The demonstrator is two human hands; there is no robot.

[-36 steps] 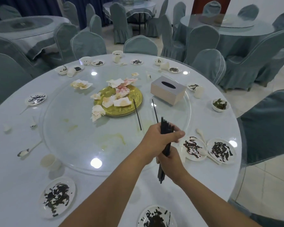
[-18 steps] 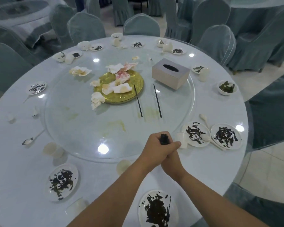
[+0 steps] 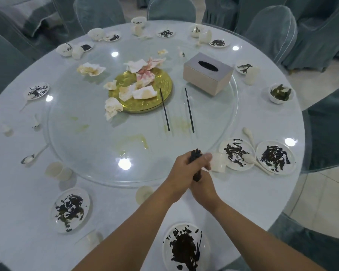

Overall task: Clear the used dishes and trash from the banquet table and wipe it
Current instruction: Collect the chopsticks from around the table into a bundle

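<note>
Left hand: the left hand (image 3: pixel 181 170) is curled round the upper part of a bundle of black chopsticks (image 3: pixel 195 153), thumb laid across the front.
Right hand: the right hand (image 3: pixel 203 187) sits just below and partly under the left, fingers wrapped round the lower part of the same bundle.
Chopstick bundle: dark, slim sticks held upright and close together, their blunt ends showing above the left fist; held over the near edge of the round glass turntable (image 3: pixel 86 153).
Loose chopsticks: two single black chopsticks (image 3: pixel 189 110) lie apart on the glass, beyond the hands, near a round gold plate (image 3: pixel 164 94).
Gold plate: it carries crumpled, stained white and pink paper napkins (image 3: pixel 143 77), with more scattered beside it.
Tissue box: a beige rectangular tissue box (image 3: pixel 207 73) stands on the turntable, right of the gold plate.
Surface: a round surface with a pale cloth (image 3: pixel 18 222), ringed by small white plates smeared with dark sauce (image 3: pixel 237 153), white cups (image 3: pixel 58 170), white spoons (image 3: pixel 30 157) and a small white bowl of greens (image 3: pixel 281 93).
Around: grey-green covered chairs (image 3: pixel 270 30) stand round the surface.
</note>
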